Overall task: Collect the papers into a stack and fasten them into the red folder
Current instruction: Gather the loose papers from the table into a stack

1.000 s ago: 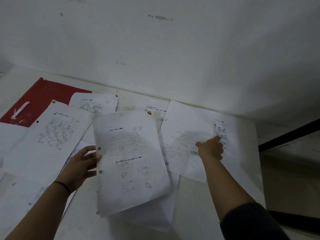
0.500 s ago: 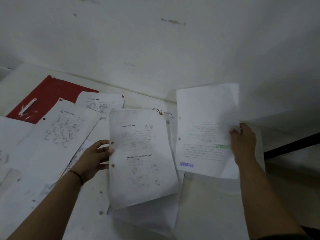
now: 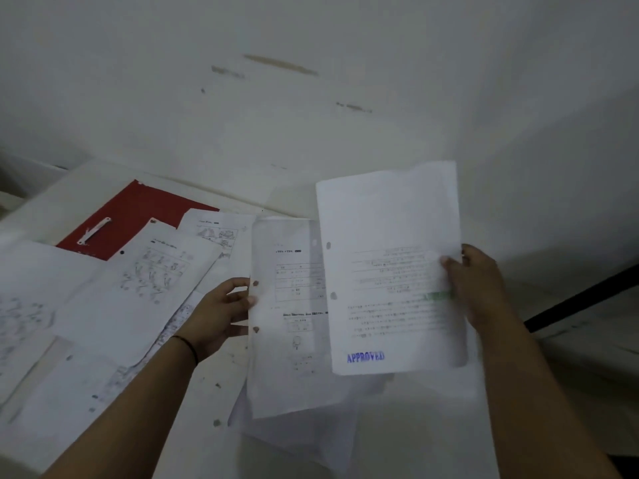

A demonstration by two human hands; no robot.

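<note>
Blue "APPROVED" stamp [image 3: 365, 357] marks right hand's [image 3: 479, 285] pinched sheet [image 3: 390, 236]; left hand [image 3: 221, 314] grips another paper [image 3: 287, 340].

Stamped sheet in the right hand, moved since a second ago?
Yes. The stamped sheet has left the table and shifted left over the left hand's sheet.

The stamped sheet [image 3: 390, 271] held in the right hand [image 3: 479, 288] covers the right part of the printed sheet [image 3: 287, 316] gripped by the left hand [image 3: 221, 312], so that page's table and lines are cut short. Print on both is too blurred to read, apart from the blue "APPROVED" stamp; the green mark near the right hand's fingers is a smear. Beyond the left hand, loose papers [image 3: 145, 288] hide the near part of the red folder [image 3: 135, 219], and the outermost sheets run off the picture's left edge. More sheets lie half hidden under the left hand's page.
</note>
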